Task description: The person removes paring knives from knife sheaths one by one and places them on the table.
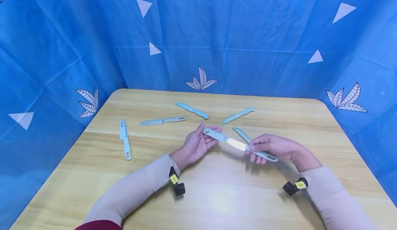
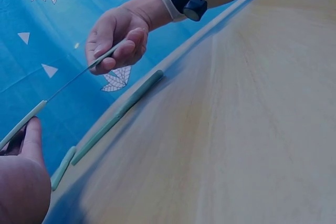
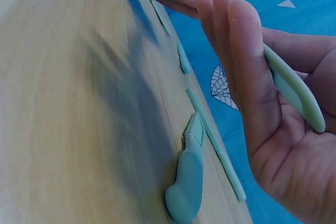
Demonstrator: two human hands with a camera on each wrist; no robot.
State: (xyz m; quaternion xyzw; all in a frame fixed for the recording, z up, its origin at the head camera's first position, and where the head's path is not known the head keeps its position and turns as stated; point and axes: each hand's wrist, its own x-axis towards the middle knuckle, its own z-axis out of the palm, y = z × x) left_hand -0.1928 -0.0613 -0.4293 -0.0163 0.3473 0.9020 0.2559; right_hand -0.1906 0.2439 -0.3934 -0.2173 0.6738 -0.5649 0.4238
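Over the counter (image 1: 217,202), between its side edges, left hand (image 1: 196,146) holds sheath (image 1: 214,133), right hand (image 1: 274,145) grips knife handle (image 1: 264,155), apparently sparing fingers the blade (image 1: 236,144).

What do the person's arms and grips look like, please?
The left grip and right grip are bare. The left sleeve and right sleeve are pale and long; dark red cloth shows beyond the left one. Each wrist carries a black camera with a yellow label.

The knife (image 1: 243,147), its pale blue handle (image 1: 262,154) pierced near the end, was held in the right hand (image 1: 274,145), blade (image 1: 235,143) exposed. The blade met the mouth of the matching slotted sheath (image 1: 216,134) in the left hand (image 1: 195,146).
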